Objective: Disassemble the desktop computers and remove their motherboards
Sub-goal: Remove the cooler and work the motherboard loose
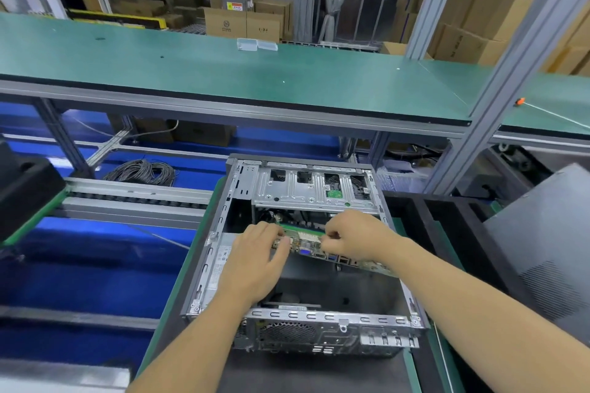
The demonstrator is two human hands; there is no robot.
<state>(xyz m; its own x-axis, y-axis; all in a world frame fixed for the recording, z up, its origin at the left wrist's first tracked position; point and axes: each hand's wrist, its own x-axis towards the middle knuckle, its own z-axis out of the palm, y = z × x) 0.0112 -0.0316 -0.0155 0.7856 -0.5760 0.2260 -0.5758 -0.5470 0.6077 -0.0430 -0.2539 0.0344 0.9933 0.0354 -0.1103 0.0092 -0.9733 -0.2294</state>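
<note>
Inside one open case (300,265): left hand (255,257), right hand (357,234) both grasping one motherboard (306,241).

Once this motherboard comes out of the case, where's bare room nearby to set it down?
The long green shelf behind the case is mostly bare, left of the small clear boxes. Beside the case it is crowded: grey panel right, black block left.
</note>
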